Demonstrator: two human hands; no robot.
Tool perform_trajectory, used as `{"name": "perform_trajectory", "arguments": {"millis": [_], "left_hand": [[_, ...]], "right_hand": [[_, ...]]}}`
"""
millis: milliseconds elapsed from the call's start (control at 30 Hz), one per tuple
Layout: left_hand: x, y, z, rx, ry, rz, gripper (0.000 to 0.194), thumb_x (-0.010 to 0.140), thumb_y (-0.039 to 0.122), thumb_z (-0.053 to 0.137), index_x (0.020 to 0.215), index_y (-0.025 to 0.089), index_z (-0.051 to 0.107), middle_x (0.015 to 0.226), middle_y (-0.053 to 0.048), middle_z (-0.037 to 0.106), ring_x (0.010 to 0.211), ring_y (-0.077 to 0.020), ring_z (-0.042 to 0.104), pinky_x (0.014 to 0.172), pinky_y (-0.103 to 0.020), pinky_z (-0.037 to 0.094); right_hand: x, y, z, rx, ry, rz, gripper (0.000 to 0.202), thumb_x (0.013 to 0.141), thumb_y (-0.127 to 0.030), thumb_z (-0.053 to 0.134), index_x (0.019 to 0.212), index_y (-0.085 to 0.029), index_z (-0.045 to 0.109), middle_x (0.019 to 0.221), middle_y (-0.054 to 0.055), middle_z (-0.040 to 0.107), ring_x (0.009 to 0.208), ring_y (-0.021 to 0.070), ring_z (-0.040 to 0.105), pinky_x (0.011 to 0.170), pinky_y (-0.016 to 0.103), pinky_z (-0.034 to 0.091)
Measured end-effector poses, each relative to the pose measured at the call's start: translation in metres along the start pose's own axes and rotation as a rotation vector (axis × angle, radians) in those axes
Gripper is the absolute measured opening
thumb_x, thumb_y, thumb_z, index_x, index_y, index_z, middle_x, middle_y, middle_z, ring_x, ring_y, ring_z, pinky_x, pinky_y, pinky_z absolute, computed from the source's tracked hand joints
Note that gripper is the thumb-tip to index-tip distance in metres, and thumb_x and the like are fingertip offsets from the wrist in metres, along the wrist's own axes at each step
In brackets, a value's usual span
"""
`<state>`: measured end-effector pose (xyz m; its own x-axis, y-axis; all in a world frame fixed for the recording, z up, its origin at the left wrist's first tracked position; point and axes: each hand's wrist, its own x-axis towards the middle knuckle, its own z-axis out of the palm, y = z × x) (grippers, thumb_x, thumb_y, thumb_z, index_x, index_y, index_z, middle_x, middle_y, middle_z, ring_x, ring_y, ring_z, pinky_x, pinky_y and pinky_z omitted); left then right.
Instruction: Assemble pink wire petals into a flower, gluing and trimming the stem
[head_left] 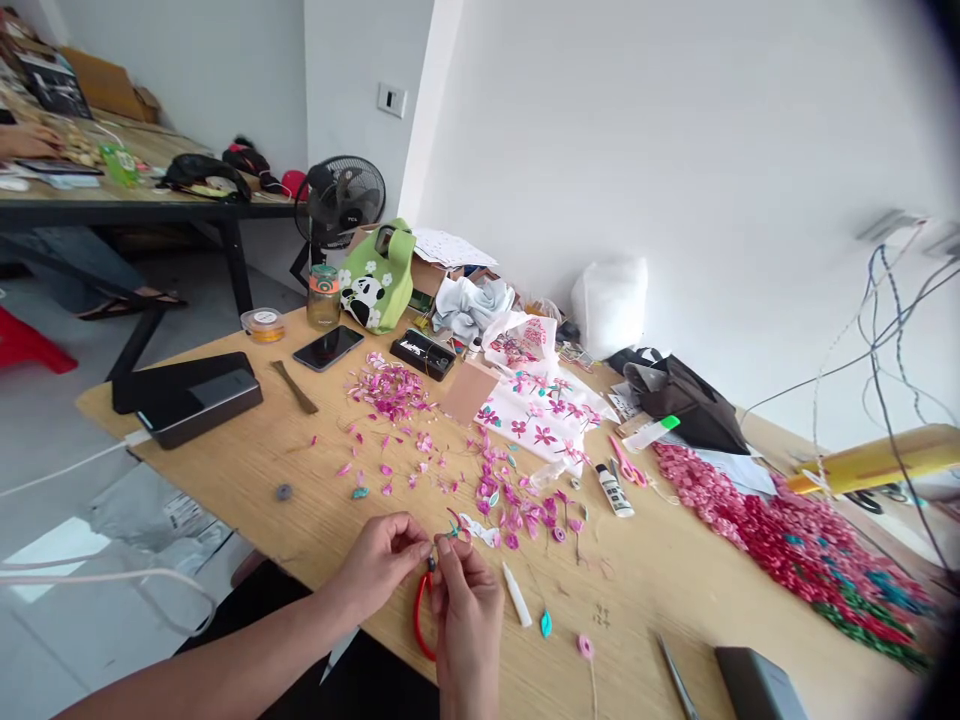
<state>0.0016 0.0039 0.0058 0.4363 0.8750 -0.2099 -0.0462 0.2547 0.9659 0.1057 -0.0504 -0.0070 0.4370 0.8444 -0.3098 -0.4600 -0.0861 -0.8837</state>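
Both hands are close together at the table's near edge. My left hand (390, 565) is closed, thumb and forefinger pinched, on something too small to make out. Beside it, my right hand (466, 590) pinches a small teal and pink piece (454, 528) that pokes up above its fingertips. Red-handled pliers (422, 615) lie between and below the two hands, their dark head by the fingertips. Just beyond the fingers is a white crumpled strip (480, 530). A white tube (517, 594) and a teal leaf (546, 624) lie right of my right hand.
Pink petals (390, 388) spread over the wooden table (300, 500). Farther back are a phone (328, 347), black case (423, 353), panda bag (379, 275) and glue bottle (615, 492). Tweezers (677, 680) lie front right, red and pink flowers (795, 550) at right. Another person's hand (30, 140) shows far left.
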Motion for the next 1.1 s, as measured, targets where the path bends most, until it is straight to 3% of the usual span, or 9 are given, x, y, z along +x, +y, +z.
{"name": "perform_trajectory", "arguments": {"millis": [267, 633, 900, 1100], "left_hand": [[-0.001, 0.002, 0.006, -0.183, -0.003, -0.054, 0.033, 0.068, 0.044, 0.067, 0.061, 0.015, 0.054, 0.05, 0.007, 0.044, 0.047, -0.0077, 0.035, 0.047, -0.022, 0.026], [-0.003, -0.009, 0.014, -0.456, -0.079, -0.17, 0.035, 0.068, 0.043, 0.071, 0.06, 0.016, 0.051, 0.052, 0.006, 0.047, 0.044, -0.006, 0.038, 0.045, -0.02, 0.027], [-0.002, -0.005, 0.018, -0.336, -0.078, -0.13, 0.041, 0.074, 0.052, 0.064, 0.061, 0.017, 0.047, 0.047, 0.006, 0.047, 0.039, -0.0057, 0.037, 0.042, -0.021, 0.022], [-0.001, -0.007, 0.013, -0.111, -0.049, -0.022, 0.042, 0.084, 0.056, 0.046, 0.069, 0.018, 0.051, 0.05, 0.005, 0.048, 0.045, -0.01, 0.043, 0.047, -0.023, 0.034]], "right_hand": [[-0.001, -0.002, 0.004, -0.132, 0.063, -0.101, 0.041, 0.066, -0.053, 0.072, 0.069, -0.012, 0.064, 0.041, -0.008, 0.04, 0.036, 0.003, 0.025, 0.036, 0.017, 0.018], [-0.003, -0.003, 0.011, -0.05, 0.084, -0.135, 0.038, 0.066, -0.048, 0.074, 0.059, -0.015, 0.058, 0.039, -0.008, 0.043, 0.033, 0.0044, 0.031, 0.034, 0.018, 0.024], [-0.006, -0.008, 0.014, -0.07, 0.127, -0.106, 0.04, 0.064, -0.052, 0.073, 0.064, -0.014, 0.06, 0.037, -0.008, 0.044, 0.028, 0.0044, 0.031, 0.03, 0.018, 0.021], [-0.003, -0.013, 0.009, -0.042, 0.197, -0.053, 0.041, 0.059, -0.051, 0.077, 0.07, -0.015, 0.061, 0.036, -0.009, 0.044, 0.027, 0.0042, 0.03, 0.03, 0.016, 0.019]]}}
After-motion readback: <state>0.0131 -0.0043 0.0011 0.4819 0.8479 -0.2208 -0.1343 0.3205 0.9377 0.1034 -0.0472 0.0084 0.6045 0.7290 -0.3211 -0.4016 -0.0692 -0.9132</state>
